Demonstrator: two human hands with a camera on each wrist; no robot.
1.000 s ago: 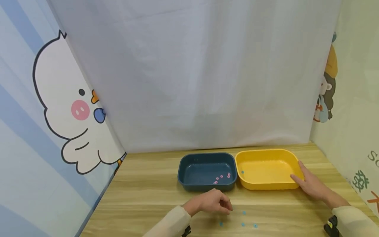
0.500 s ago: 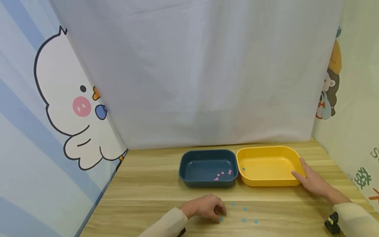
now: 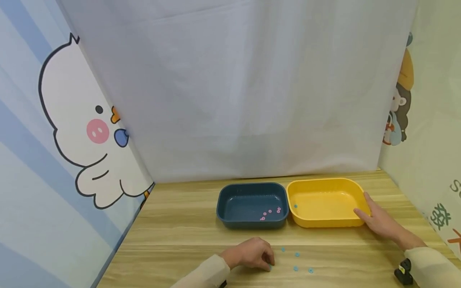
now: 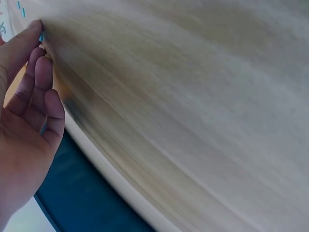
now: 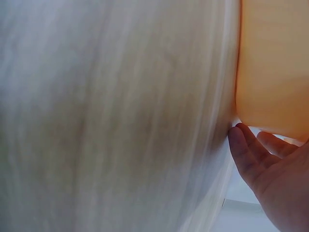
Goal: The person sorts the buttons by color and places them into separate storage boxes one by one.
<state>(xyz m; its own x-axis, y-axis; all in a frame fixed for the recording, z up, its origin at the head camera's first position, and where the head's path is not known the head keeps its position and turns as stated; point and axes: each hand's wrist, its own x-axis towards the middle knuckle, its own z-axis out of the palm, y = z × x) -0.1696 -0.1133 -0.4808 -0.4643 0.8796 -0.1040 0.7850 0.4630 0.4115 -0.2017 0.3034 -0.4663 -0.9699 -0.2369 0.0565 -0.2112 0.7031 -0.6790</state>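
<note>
My left hand [image 3: 252, 254] is low at the tabletop, in front of the dark blue tray [image 3: 226, 224]. Its thumb and index finger pinch a small blue ring-shaped piece [image 4: 41, 36], mostly covered by the fingertips; the other fingers curl loosely. My right hand [image 3: 381, 224] holds the yellow tray [image 3: 320, 223] by its right front corner, thumb over the rim and fingers along the outer side. In the right wrist view, the right fingertips [image 5: 236, 135] meet the tray's corner. Several blue ring pieces [image 3: 295, 268] lie on the table right of my left hand.
The trays stand side by side near the back of the wooden table [image 3: 173, 224]. Several pink rings [image 3: 270, 211] lie in the dark blue tray, one blue ring [image 3: 295, 206] in the yellow one. A white curtain [image 3: 223, 100] hangs behind.
My left hand has moved slightly left and toward me, down to a blue ring piece, and its fingertips have closed on it. The right hand stays at the yellow tray.
</note>
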